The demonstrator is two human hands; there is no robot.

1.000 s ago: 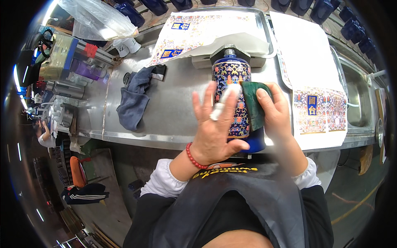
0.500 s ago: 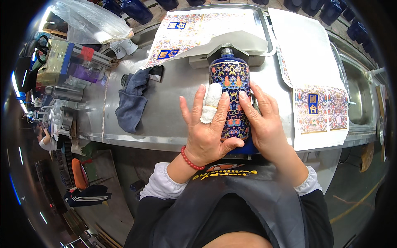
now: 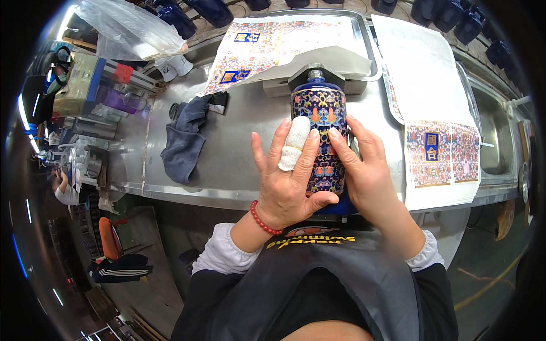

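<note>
A dark blue bottle point(image 3: 318, 105) with a colourful floral-patterned decal lies on its back, bare glass neck pointing away from me, shoulders against a notched metal rest point(image 3: 277, 86). My left hand point(image 3: 287, 182) is open on its left side, fingers spread; the index fingertip touches the decal, and white wrapping covers the middle finger. Along the right side lies my right hand point(image 3: 367, 165), also open, fingers stretched out and the index tip on the pattern. My palms hide the bottle's lower sides.
Printed decal sheets lie in a metal tray point(image 3: 372, 59) behind the bottle, and another patterned sheet point(image 3: 442, 156) lies right. A grey-blue cloth point(image 3: 185, 139) rests left on the steel table point(image 3: 239, 153). A sink point(image 3: 495, 136) is at far right; several blue bottles point(image 3: 466, 25) line the back.
The whole view has shifted slightly. Both hands remain on the bottle in nearly the same pose; the left ring and little fingers sit a touch lower.
</note>
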